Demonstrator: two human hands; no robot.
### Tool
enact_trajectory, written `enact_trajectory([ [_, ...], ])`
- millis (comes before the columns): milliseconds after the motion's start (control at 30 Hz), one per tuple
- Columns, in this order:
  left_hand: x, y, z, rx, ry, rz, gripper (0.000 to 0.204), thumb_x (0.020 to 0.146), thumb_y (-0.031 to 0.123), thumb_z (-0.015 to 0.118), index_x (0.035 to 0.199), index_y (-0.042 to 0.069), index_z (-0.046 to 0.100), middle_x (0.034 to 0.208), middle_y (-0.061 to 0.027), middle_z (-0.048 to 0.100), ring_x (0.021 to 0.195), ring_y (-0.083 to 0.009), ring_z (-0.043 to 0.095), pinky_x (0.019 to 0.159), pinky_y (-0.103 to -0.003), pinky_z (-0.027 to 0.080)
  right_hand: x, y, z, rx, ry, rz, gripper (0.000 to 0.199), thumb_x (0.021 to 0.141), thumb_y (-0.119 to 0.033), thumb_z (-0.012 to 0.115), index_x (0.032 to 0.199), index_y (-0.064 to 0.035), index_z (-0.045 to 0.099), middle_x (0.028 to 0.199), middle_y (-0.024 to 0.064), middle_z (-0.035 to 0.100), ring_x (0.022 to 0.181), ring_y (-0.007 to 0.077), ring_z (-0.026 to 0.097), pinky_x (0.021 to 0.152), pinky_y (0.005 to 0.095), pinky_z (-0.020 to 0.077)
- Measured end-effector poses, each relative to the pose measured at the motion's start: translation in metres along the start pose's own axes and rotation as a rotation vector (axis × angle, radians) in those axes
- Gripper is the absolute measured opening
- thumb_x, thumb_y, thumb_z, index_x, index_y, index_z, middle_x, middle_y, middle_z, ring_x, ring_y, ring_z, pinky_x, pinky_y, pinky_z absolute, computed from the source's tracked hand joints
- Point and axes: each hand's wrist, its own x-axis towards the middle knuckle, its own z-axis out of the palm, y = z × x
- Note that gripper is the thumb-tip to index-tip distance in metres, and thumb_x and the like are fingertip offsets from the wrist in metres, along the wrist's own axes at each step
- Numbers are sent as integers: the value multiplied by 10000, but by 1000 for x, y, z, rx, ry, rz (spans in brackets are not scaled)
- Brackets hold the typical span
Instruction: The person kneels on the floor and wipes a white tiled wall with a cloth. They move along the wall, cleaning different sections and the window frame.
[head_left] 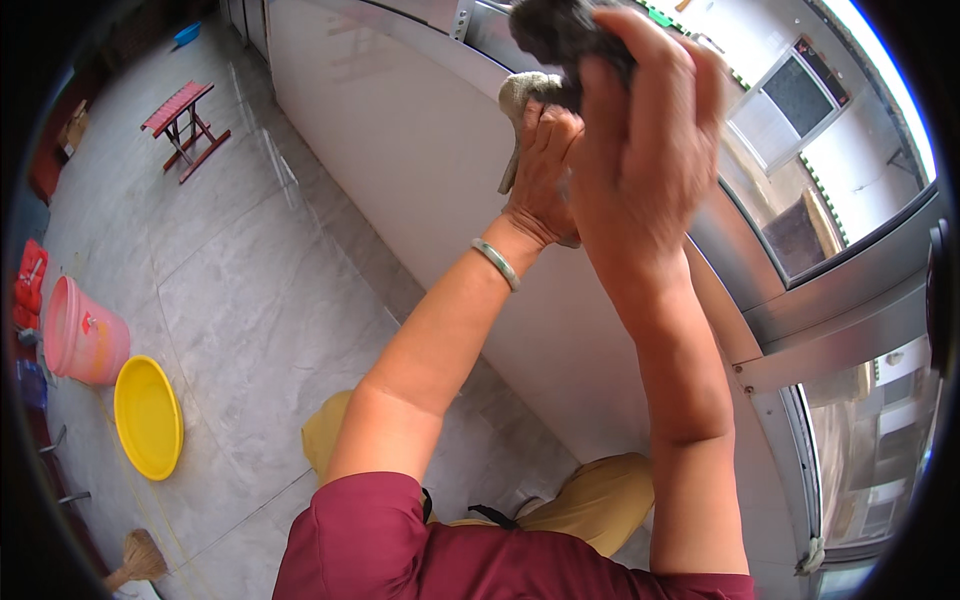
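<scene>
Grey-green cleaning rag [520, 100] is pinched in the left hand [540, 175], hanging past its fingers beside the window frame [800, 330]; the right hand [640, 130] closes round a dark wad of cloth [560, 35] above. Wringing probably goes best with both fists tight, twisting opposite ways

A pink bucket [84, 338] and yellow basin [147, 415] sit together on the grey tiled floor [250, 290], a red stool [185, 125] well apart, a broom [135, 560] nearby.

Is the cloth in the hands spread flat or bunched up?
Bunched up: the cloth is a dark wad gripped by the right hand, a pale end by the left hand.
</scene>
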Motion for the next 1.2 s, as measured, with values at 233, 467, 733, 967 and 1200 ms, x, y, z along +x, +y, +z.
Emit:
enact_trajectory([
  [233, 29, -11, -2, 183, 571, 111, 560, 1042, 337, 434, 1453, -26, 318, 1509, -264, 309, 1438, -431, 239, 1174, -493, 197, -176, 0, -149, 320, -509, 154, 447, 704, 19, 748, 1135, -42, 647, 932, 90, 531, 756, 254, 526, 623, 378, 460],
  [467, -9, 19, 18, 72, 581, -185, 613, 1042, 359, 420, 1527, 21, 256, 1540, -118, 322, 1405, -260, 327, 1145, -332, 244, -319, 16, -174, 550, -802, 580, 321, 805, -35, 722, 1116, -76, 654, 931, 112, 565, 805, 291, 574, 679, 386, 478],
  [733, -122, 94, 100, 253, 295, -163, 593, 1008, 276, 415, 1467, -75, 282, 1506, -259, 296, 1381, -467, 284, 1171, -495, 173, -368, 6, -141, 726, -970, 561, 272, 883, -117, 657, 1146, -78, 595, 1002, 126, 565, 913, 307, 575, 789, 409, 485],
  [967, -188, 154, 172, 208, 207, -7, 610, 967, 380, 516, 1379, -61, 432, 1503, -333, 305, 1339, -632, 310, 1097, -692, 218, -419, 15, -146, 905, -1337, 512, 297, 899, -216, 612, 1169, -95, 586, 1076, 103, 546, 1027, 259, 564, 859, 366, 468],
  [1200, -217, 151, 190, 303, 209, 325, 316, 837, 249, 611, 1139, 157, 619, 1341, -81, 539, 1229, -420, 558, 1091, -611, 336, -423, 11, -168, 869, -1492, 544, 287, 927, -211, 577, 1181, -77, 565, 1101, 135, 577, 1057, 264, 565, 904, 395, 440],
])
